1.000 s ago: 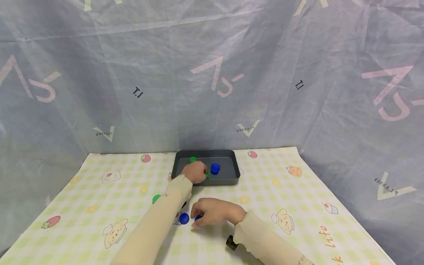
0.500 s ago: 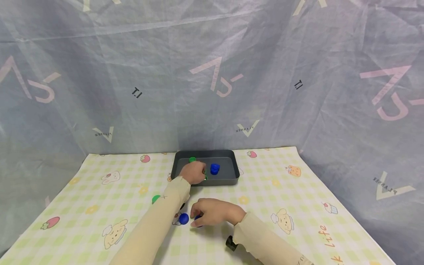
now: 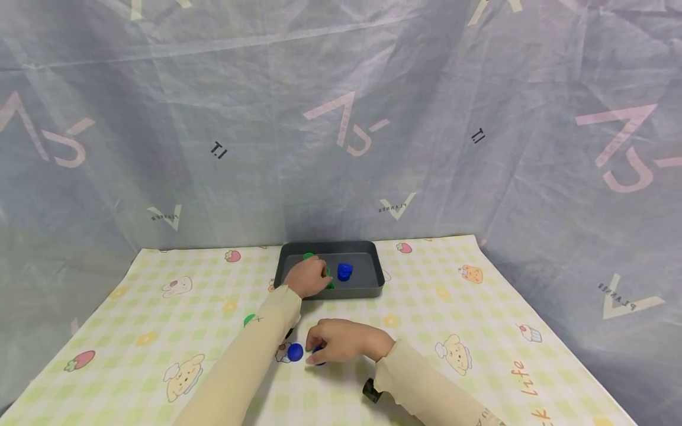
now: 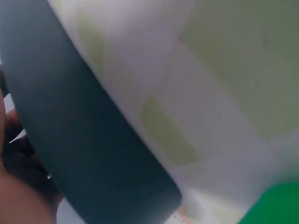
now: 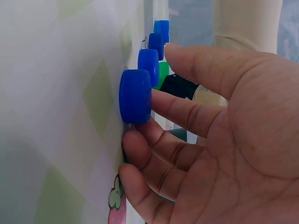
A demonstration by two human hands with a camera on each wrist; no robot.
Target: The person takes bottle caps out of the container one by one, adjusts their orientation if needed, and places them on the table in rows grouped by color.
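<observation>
My left hand (image 3: 308,277) reaches into the dark grey tray (image 3: 367,291), its fingertips right at a green bottle cap (image 3: 330,286); I cannot tell if it grips the cap. Another green cap (image 3: 309,256) lies farther back in the tray. Blue caps (image 3: 344,271) sit stacked right of that hand. Over the table, my right hand (image 3: 343,340) has its fingers loosely bent around a blue cap (image 5: 135,96), which stands out from the tablecloth in the right wrist view. Its index fingertip meets the cap, while the thumb is apart.
Left of the right hand lies one more blue cap (image 3: 295,352). A green cap (image 3: 249,320) on the checked tablecloth (image 3: 426,307) is partly covered by the left sleeve (image 3: 256,337). A grey printed curtain (image 3: 256,148) hangs behind the table.
The left hand has drawn slightly left within the tray, and more green shows between its fingertips. The right hand has stayed in place by the blue cap.
</observation>
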